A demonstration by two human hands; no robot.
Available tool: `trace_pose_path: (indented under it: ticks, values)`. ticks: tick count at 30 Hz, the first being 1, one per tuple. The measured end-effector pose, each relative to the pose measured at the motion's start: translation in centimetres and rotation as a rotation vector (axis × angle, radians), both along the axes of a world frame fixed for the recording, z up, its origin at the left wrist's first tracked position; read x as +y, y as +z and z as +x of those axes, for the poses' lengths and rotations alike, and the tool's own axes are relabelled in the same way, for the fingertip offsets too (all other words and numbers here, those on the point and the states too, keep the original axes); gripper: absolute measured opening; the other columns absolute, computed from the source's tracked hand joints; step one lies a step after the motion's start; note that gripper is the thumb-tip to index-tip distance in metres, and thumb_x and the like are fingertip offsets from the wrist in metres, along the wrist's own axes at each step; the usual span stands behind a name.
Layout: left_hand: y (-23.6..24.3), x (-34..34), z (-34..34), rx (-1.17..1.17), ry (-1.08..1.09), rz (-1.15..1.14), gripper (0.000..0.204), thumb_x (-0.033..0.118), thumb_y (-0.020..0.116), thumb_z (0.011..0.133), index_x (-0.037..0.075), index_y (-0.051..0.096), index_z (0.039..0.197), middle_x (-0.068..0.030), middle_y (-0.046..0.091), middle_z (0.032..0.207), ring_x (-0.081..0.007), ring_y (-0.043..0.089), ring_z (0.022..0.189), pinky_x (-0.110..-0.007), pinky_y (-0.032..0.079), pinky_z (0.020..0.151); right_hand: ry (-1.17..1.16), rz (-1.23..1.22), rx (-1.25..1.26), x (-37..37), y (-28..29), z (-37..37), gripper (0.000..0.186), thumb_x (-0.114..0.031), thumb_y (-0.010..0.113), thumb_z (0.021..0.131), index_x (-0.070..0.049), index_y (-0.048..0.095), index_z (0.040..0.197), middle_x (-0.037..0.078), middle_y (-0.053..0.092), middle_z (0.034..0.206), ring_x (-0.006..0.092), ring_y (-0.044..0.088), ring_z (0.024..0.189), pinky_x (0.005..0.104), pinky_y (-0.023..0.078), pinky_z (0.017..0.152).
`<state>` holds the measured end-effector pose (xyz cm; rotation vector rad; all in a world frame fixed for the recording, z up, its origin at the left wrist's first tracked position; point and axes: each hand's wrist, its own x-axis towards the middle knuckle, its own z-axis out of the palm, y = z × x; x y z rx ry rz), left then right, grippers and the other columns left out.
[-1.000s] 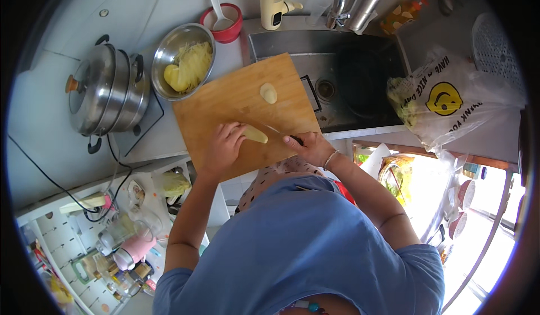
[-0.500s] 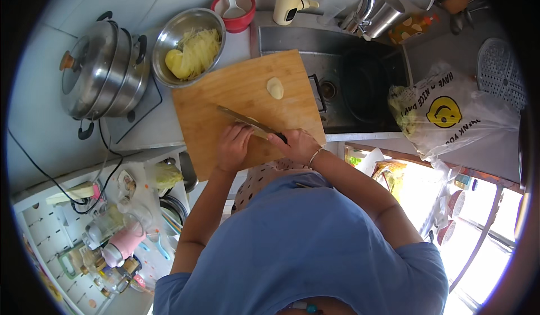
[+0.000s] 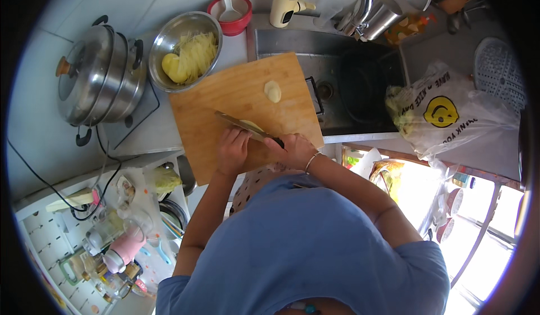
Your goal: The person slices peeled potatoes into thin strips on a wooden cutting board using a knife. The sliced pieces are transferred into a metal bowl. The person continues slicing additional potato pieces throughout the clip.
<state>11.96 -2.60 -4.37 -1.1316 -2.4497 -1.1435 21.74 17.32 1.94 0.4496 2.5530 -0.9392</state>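
My right hand (image 3: 296, 151) is closed round the black handle of a kitchen knife (image 3: 236, 121), whose blade points to the upper left. Curled fingers of my left hand (image 3: 232, 151) press beside the blade on a piece of potato, mostly hidden by them and the knife. A pale potato slice (image 3: 251, 124) shows at the far side of the blade. Farther off on the wooden cutting board (image 3: 205, 104) lies another flat, pale potato slice (image 3: 273, 91). Beyond the board's far left corner stands a steel bowl (image 3: 158, 70) with yellow potato shreds (image 3: 198, 53) and a peeled potato (image 3: 175, 68).
A steel steamer pot (image 3: 93, 79) stands at the left, and a red bowl (image 3: 241, 24) with a white spoon at the back. The board overlaps the edge of the sink (image 3: 315, 41). A plastic bag (image 3: 444, 110) of greens lies right of the sink.
A pale slice now shows at the far side of the blade, where none was visible before. Both hands stay almost in place, and the view has shifted slightly.
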Motion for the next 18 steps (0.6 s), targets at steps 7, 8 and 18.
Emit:
trace_pose_path:
  ticks: [7,8,18]
  values:
    - [-1.0,-0.6,0.3,-0.022,-0.012,0.006,0.015,0.001,0.076,0.087,0.002,0.076,0.102,-0.0129,0.072,0.107,-0.0361,0.067,0.098,-0.044,0.056,0.084,0.049,-0.039,-0.024,0.2,0.2,-0.6,0.078,-0.072,0.05,0.1,0.002,0.076,0.099,0.032,0.073,0.096,0.0502,0.071,0.097,0.0556,0.055,0.092]
    - [-1.0,-0.6,0.3,0.004,0.008,0.011,0.015,0.001,0.076,0.087,0.002,0.077,0.102,-0.0127,0.071,0.106,-0.0358,0.067,0.098,-0.044,0.056,0.084,0.06,-0.034,-0.025,0.2,0.7,-0.8,0.078,-0.072,0.05,0.1,0.002,0.075,0.098,0.031,0.073,0.096,0.0502,0.071,0.097,0.0556,0.055,0.091]
    - [-1.7,-0.4,0.3,0.052,0.039,0.033,0.014,0.001,0.075,0.088,0.003,0.077,0.101,-0.0117,0.071,0.103,-0.0341,0.066,0.094,-0.044,0.055,0.08,0.093,-0.113,0.011,0.4,1.6,-0.6,0.077,-0.07,0.049,0.101,0.0,0.077,0.094,0.031,0.073,0.091,0.049,0.071,0.094,0.0549,0.055,0.091]
